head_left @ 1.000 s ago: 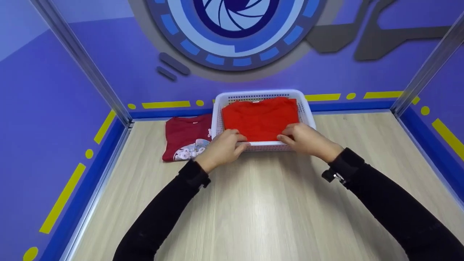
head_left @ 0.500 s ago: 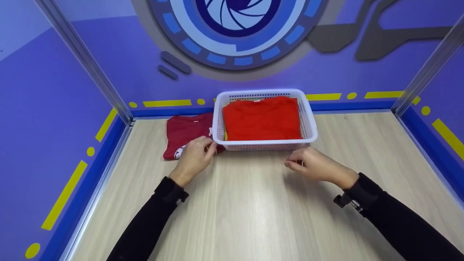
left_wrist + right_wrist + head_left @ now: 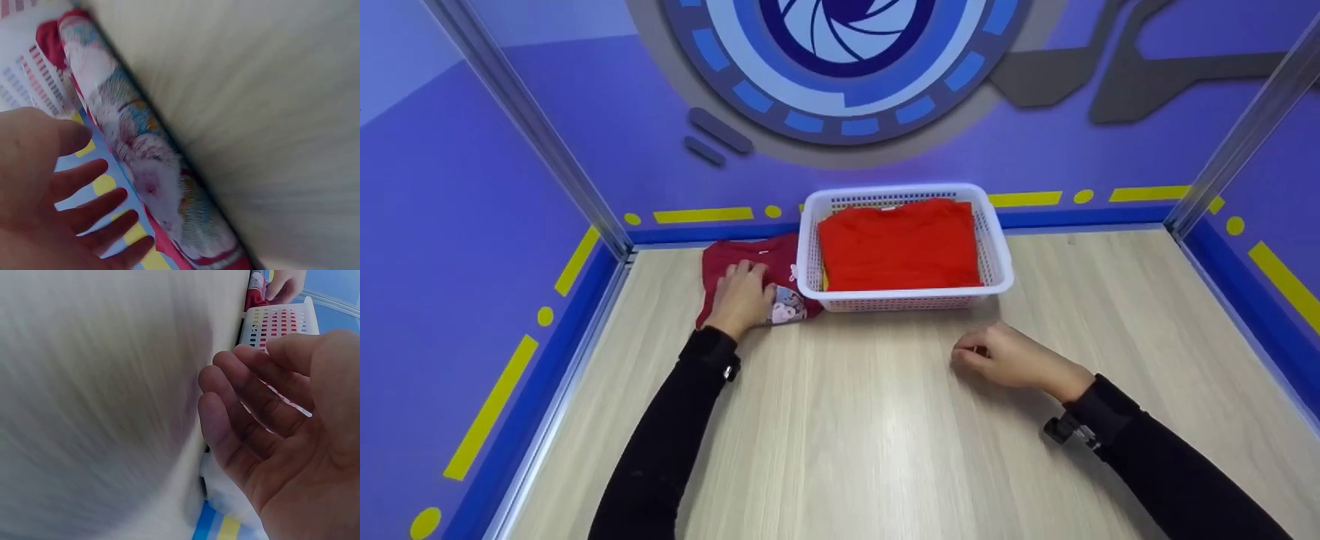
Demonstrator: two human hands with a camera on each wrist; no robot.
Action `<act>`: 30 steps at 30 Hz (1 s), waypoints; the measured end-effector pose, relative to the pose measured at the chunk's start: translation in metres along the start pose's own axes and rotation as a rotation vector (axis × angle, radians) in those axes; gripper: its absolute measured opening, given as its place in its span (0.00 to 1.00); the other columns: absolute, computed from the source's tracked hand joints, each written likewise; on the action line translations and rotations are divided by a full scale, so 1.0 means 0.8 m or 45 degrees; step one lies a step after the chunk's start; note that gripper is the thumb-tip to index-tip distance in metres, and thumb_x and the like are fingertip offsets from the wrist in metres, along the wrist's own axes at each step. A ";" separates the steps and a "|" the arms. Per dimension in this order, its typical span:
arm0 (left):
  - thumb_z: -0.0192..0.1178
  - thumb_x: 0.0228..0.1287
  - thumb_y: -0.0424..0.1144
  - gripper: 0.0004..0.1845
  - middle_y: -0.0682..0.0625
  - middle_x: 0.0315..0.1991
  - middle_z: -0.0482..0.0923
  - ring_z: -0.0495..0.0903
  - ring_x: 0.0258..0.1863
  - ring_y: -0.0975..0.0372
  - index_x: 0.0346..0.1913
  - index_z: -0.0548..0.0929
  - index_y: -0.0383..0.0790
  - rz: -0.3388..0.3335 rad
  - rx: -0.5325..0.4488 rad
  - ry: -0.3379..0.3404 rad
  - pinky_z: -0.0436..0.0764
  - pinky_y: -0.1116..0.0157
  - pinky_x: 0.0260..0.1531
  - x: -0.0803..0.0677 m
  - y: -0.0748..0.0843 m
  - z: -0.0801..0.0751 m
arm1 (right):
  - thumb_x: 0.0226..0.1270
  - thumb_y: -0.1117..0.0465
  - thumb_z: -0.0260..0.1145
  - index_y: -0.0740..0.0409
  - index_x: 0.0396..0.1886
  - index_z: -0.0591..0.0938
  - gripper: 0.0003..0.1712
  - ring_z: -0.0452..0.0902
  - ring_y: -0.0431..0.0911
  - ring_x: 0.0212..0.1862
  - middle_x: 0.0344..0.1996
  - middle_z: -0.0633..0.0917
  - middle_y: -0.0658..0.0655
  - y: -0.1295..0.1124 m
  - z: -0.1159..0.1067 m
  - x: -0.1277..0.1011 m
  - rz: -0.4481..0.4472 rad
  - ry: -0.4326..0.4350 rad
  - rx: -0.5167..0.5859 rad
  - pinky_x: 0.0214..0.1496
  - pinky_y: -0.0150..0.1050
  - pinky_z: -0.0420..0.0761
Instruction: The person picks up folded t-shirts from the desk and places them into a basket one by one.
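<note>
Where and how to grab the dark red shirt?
Probably by its near edge, coming from the front left, thumb on top, fingers beneath. The shirt lies folded flat, and the left wrist view shows that edge as a thick, rounded fold. The basket crowds its right side, the wall its far side.

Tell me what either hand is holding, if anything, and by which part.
Nothing is held: left hand over the dark red garment, fingers not closed; right hand empty.

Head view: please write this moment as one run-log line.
left hand: over dark-red garment | right hand: empty, in front of white basket | white basket: holds bright-red garment
</note>
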State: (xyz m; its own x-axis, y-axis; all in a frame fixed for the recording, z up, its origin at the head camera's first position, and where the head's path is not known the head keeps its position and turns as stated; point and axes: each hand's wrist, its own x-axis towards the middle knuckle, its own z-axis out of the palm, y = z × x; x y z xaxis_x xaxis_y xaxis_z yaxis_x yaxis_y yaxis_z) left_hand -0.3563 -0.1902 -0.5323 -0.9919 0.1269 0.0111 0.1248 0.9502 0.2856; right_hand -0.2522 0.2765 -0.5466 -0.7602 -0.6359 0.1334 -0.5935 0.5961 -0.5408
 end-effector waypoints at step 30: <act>0.66 0.79 0.52 0.34 0.27 0.74 0.71 0.73 0.71 0.33 0.74 0.78 0.30 -0.024 0.132 -0.113 0.78 0.34 0.71 -0.047 -0.003 0.008 | 0.80 0.64 0.70 0.53 0.39 0.94 0.09 0.84 0.35 0.38 0.34 0.92 0.46 0.003 0.006 -0.017 0.093 0.032 0.097 0.46 0.36 0.87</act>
State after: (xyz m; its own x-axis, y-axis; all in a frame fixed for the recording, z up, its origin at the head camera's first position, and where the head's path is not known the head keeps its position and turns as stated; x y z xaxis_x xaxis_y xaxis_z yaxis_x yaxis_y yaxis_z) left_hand -0.3189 -0.1951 -0.5394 -0.9884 0.1293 -0.0796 0.1129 0.9763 0.1846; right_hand -0.2420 0.2841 -0.5533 -0.8075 -0.5792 0.1115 -0.5151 0.6006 -0.6115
